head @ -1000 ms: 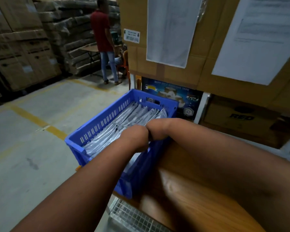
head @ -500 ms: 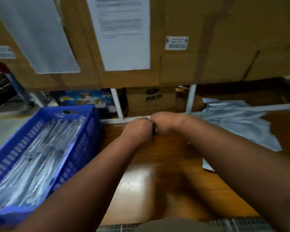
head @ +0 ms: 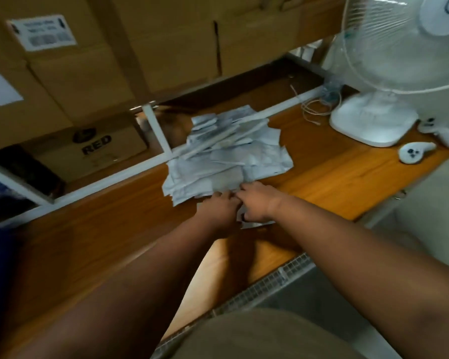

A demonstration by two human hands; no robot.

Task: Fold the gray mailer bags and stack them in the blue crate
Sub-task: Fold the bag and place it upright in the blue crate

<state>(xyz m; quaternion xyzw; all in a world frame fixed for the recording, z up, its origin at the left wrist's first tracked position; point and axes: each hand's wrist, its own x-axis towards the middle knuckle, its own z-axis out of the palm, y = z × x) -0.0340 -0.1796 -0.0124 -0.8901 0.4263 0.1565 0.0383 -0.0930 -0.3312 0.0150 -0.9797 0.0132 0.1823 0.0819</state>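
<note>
One carton (head: 88,149) lettered "RED"

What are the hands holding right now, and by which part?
Both hands, left and right, are at the near edge of the mailer pile; whether either grips a bag cannot be told.

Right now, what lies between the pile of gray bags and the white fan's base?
In the head view, only bare wooden tabletop separates the mailer bag pile from the fan base.
</note>
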